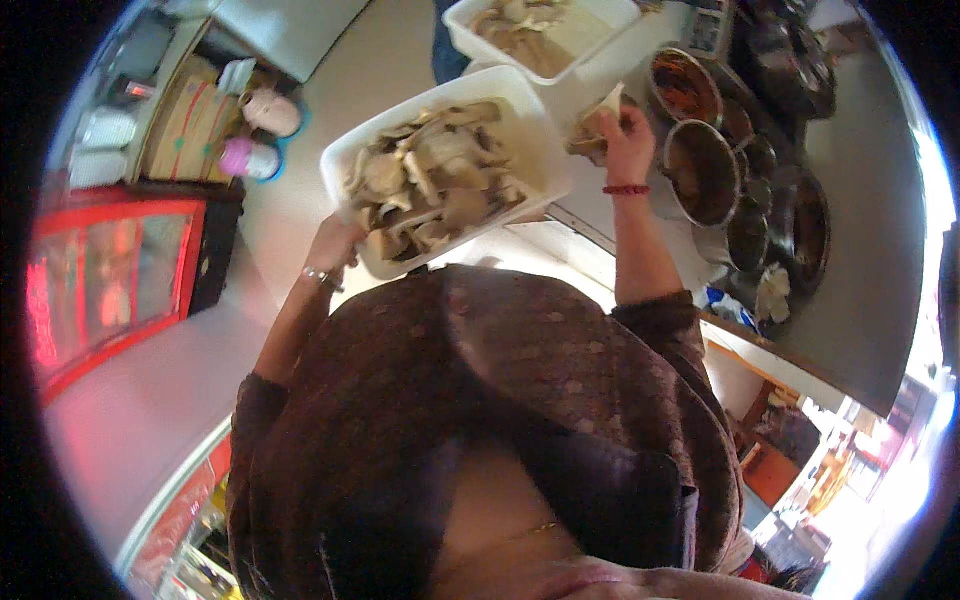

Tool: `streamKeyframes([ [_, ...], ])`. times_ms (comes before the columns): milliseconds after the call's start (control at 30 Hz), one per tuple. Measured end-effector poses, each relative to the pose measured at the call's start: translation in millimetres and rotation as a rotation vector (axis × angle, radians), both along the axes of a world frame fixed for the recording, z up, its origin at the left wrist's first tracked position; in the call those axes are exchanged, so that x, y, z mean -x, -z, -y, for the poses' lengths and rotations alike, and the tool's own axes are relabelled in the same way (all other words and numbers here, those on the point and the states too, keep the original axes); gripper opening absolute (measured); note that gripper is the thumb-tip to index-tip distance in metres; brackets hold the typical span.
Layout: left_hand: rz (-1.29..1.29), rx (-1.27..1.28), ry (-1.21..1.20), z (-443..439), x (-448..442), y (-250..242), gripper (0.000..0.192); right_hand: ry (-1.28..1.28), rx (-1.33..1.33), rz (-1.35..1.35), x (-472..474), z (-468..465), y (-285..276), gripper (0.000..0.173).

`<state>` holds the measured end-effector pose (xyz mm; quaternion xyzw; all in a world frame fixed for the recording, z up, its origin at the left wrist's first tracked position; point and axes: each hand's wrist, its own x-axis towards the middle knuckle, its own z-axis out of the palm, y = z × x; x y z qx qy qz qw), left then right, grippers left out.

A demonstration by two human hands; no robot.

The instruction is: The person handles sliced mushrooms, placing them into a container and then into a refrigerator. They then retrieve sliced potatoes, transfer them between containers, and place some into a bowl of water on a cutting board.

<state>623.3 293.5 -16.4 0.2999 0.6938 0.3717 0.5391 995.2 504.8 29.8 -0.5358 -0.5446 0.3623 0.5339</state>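
Note:
A white plastic tub (551,124) full of torn pieces of what look like oyster mushrooms (442,161) is tilted in front of me. My left hand (337,244) grips its near left corner. To the right of the tub, my right hand (630,142) holds a few mushroom pieces (592,135), clear of the rim. A second white tub (461,34), with similar pieces and cloudy liquid, stands just beyond the first. The undersides of the fingers of my left hand are hidden.
Several round metal pots (703,172) stand on the counter (862,247) at right, one with reddish contents. A blue-and-white plastic bag (727,307) lies near the counter's edge. At left are a red-framed glass cabinet (112,285) and a shelf with a cardboard box (184,127) and containers.

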Motion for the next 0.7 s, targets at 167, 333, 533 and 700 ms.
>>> streamKeyframes([
  [167, 0.068, -0.026, -0.040, 0.5, -4.1, -7.4, 0.021, -0.481, -0.103, 0.152, 81.5, 58.2, -37.5, 0.020],
  [333, 0.001, -0.012, -0.041, -0.6, -7.9, -10.8, 0.023, -0.759, -0.247, 0.366, 152.5, 103.7, -19.8, 0.025],
  [533, 0.007, -0.014, -0.014, -1.7, -6.4, -4.3, 0.021, -0.289, -0.476, 0.403, 77.5, 55.0, -5.7, 0.018],
  [700, 0.071, -0.028, -0.056, -1.5, -7.4, -1.3, 0.021, 0.056, 0.073, 1.166, -4.2, 4.7, 15.5, 0.038],
])
